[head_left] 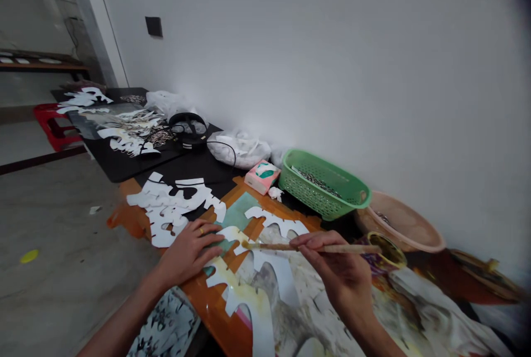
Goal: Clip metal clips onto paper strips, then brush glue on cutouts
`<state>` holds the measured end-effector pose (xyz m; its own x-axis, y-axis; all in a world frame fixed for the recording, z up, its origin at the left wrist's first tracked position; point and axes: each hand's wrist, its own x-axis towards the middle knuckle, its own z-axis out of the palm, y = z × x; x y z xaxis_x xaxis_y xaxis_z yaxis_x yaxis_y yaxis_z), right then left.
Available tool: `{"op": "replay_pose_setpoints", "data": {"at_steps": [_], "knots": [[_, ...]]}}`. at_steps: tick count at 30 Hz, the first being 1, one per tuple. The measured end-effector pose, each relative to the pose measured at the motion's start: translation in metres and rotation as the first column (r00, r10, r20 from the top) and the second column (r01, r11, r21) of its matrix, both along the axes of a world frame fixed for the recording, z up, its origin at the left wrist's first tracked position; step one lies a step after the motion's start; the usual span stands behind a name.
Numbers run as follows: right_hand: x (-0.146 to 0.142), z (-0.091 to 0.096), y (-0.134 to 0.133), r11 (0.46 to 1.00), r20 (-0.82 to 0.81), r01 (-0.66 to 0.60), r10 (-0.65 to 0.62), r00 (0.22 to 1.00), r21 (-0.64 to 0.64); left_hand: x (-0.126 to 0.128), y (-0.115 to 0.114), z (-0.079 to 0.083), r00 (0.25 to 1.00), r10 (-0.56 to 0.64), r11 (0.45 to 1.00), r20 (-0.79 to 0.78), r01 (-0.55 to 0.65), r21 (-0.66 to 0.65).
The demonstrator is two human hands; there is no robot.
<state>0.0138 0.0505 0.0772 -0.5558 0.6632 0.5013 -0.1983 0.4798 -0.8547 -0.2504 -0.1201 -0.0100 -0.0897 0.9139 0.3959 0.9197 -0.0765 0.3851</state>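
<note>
My right hand (338, 266) is closed around a thin wooden-handled brush (274, 247), held almost level. Its tip meets a white notched cutout (233, 234) with a yellowish smear on it. My left hand (194, 252) lies with fingers stretched out, the fingertips on the near edge of that cutout. Closer to me is another white cutout (249, 293), also stained yellow. Beyond the brush rests a further white cutout (271, 219). Just right of my right hand stands a round tub (388, 252) with a dark yellowish inside.
A green basket (327, 180) of small metal pieces stands by the wall, beside a pink tissue box (262, 177) and a peach-coloured basin (409, 224). White cutouts (170, 208) are piled to the left. Farther along are a black round device (188, 127) and a red stool (56, 127).
</note>
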Motion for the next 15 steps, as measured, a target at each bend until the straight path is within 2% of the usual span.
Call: {"op": "replay_pose_setpoints", "data": {"at_steps": [10,15], "knots": [[0.016,-0.003,0.008,0.996,0.027,0.051,-0.054,0.998,0.076,0.000,0.000,-0.001,1.000,0.009,1.000,0.004,-0.009,0.009],[0.022,-0.006,0.009,0.996,0.033,0.038,-0.041,0.999,0.079,-0.001,0.000,-0.003,1.000,0.009,1.000,0.003,-0.009,-0.019]]}}
